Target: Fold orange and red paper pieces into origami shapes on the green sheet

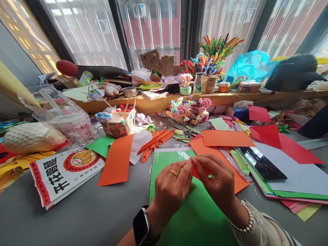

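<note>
My left hand (173, 182), with a ring and a watch on that arm, is closed in a pinch. My right hand (217, 179) pinches from the other side, and the fingertips of both meet. Between them is a small piece of orange-red paper (196, 173), mostly hidden by the fingers. Both hands are above a green sheet (170, 167) in a clear sleeve. Folded orange paper strips (156, 141) lie beyond my left hand. Orange sheets (228, 138) lie just behind my right hand.
A phone (262, 164) rests on stacked coloured paper at right. A printed paper bag (68, 174) and an orange sheet (116, 162) lie at left. Behind stand a basket (119, 124), paper flowers (188, 111) and pipe cleaners (205, 65) on a cluttered ledge (153, 106).
</note>
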Demonstrator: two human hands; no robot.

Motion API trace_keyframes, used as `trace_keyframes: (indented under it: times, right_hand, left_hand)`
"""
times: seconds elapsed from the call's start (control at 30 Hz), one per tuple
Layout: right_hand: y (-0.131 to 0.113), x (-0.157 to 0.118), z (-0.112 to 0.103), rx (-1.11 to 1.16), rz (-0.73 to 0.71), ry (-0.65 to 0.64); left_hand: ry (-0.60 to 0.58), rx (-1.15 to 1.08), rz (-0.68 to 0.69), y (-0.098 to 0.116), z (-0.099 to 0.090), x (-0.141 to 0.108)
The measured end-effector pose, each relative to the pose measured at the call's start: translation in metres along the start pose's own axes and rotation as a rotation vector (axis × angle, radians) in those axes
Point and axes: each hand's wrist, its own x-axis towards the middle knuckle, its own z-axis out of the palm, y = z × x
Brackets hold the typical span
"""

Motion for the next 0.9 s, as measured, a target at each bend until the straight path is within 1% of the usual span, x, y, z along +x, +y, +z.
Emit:
trace_keyframes:
  times: [0.13,0.2,0.23,0.3,0.37,0.47,0.53,0.57,0.63,0.7,0.9]
  right_hand:
    - [0.0,0.0,0.0,0.015,0.01,0.0]
    - [0.0,0.0,0.0,0.05,0.05,-0.018]
    - [0.0,0.001,-0.001,0.075,0.084,-0.036]
    - [0.0,0.003,-0.003,0.129,0.183,-0.084]
    - [0.0,0.005,-0.006,0.185,0.32,-0.151]
    - [0.0,0.007,-0.009,0.309,0.614,-0.24]
    - [0.001,0.008,-0.009,0.409,0.814,-0.265]
    - [0.003,0.009,-0.008,0.449,0.89,-0.268]
    - [0.005,0.009,-0.006,0.489,0.983,-0.274]
    - [0.008,0.008,-0.005,0.487,1.02,-0.286]
    - [0.007,0.008,-0.005,0.52,1.011,-0.315]
  left_hand:
    - [-0.001,-0.012,-0.002,0.001,0.002,-0.002]
    - [-0.005,-0.055,-0.043,0.002,0.001,-0.001]
    - [-0.012,-0.093,-0.088,0.002,0.0,0.001]
    - [-0.042,-0.2,-0.237,0.001,-0.003,0.005]
    - [-0.11,-0.334,-0.436,-0.003,-0.006,0.01]
    - [-0.268,-0.565,-0.716,-0.012,-0.01,0.014]
    - [-0.351,-0.715,-0.849,-0.017,-0.009,0.015]
    - [-0.379,-0.772,-0.895,-0.019,-0.009,0.014]
    - [-0.409,-0.837,-0.944,-0.022,-0.007,0.013]
    - [-0.42,-0.859,-0.951,-0.022,-0.006,0.012]
    - [-0.405,-0.842,-0.89,-0.02,-0.008,0.012]
